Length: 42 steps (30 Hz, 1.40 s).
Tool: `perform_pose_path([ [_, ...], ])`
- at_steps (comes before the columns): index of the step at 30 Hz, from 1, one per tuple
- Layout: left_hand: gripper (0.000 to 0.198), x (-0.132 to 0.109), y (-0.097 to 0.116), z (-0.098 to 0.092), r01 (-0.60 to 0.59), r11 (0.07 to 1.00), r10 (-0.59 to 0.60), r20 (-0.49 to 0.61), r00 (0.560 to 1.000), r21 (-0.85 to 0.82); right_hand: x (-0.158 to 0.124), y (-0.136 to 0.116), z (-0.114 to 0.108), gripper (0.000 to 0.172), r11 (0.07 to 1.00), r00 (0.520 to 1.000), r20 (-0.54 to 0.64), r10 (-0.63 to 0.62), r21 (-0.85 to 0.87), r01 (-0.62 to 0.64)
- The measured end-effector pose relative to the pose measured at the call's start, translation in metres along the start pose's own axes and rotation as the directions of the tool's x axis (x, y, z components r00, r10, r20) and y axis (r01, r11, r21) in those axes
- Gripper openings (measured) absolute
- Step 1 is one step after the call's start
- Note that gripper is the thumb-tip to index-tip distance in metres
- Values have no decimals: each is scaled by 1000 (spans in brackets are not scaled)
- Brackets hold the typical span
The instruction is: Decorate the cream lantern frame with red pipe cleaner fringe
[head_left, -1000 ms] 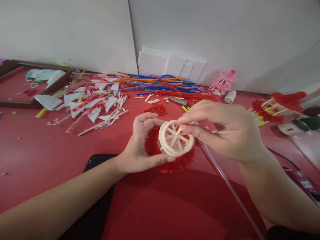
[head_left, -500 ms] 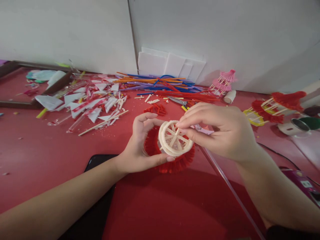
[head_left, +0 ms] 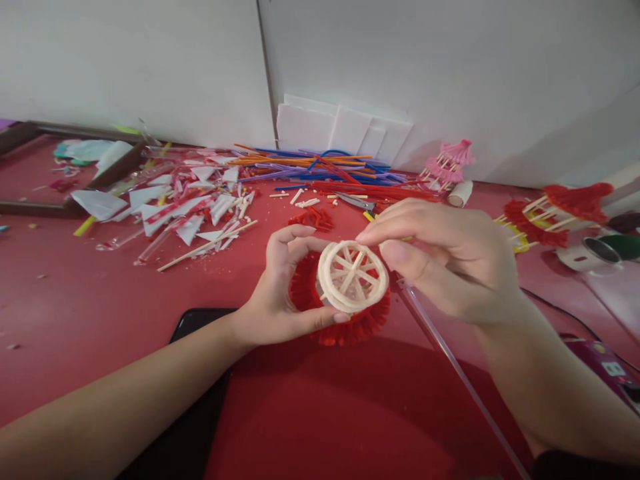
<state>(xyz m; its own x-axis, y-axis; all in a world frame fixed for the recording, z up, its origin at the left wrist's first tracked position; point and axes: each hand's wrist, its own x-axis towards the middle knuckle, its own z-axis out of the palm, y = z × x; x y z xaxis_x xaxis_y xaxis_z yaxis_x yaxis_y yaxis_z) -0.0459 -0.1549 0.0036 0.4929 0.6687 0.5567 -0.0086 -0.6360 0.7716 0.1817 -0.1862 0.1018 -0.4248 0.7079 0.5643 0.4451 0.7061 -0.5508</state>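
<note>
A cream ring with crossed spokes, like a wheel (head_left: 353, 276), tops a round craft piece with a pleated red skirt (head_left: 350, 331) below it. My left hand (head_left: 285, 293) is curled around the left side of this piece, its thumb under the ring's lower edge. At the ring's upper right is my right hand (head_left: 440, 260), thumb and forefinger apart, with nothing visible between them. The forefinger tip is at the ring's top edge; whether it touches cannot be told.
White and clear scraps (head_left: 175, 207) lie at the left, colored sticks (head_left: 320, 163) at the back. Scissors (head_left: 354, 202) lie behind my right hand. Pink (head_left: 450, 163) and red (head_left: 575, 203) crafts stand right. A black phone-like object (head_left: 195, 393) lies under my left forearm.
My right thumb and forefinger have parted and drawn back from the spokes, the thumb moving right. My left hand and the wheel are almost unmoved.
</note>
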Motion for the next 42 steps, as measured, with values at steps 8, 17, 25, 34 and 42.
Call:
perform_pose_path([
  [8,84,-1,0,3,19,992,-17,20,1000,-126,0,0,-3,25,997,997,-27,-67,-36,66],
  [17,87,-1,-2,1,-9,997,11,31,999,-71,0,1,-1,27,996,996,-21,-84,-45,83],
  [25,81,1,0,0,-37,999,36,28,999,18,2,1,-2,22,995,995,-10,-104,-10,104],
  [34,76,-5,-1,2,7,969,-4,12,1000,-246,-1,-2,-8,16,988,984,-148,96,-109,-113],
  [42,44,-7,-14,5,130,911,-188,-112,976,-392,-30,46,-49,10,929,975,58,214,-320,-185],
])
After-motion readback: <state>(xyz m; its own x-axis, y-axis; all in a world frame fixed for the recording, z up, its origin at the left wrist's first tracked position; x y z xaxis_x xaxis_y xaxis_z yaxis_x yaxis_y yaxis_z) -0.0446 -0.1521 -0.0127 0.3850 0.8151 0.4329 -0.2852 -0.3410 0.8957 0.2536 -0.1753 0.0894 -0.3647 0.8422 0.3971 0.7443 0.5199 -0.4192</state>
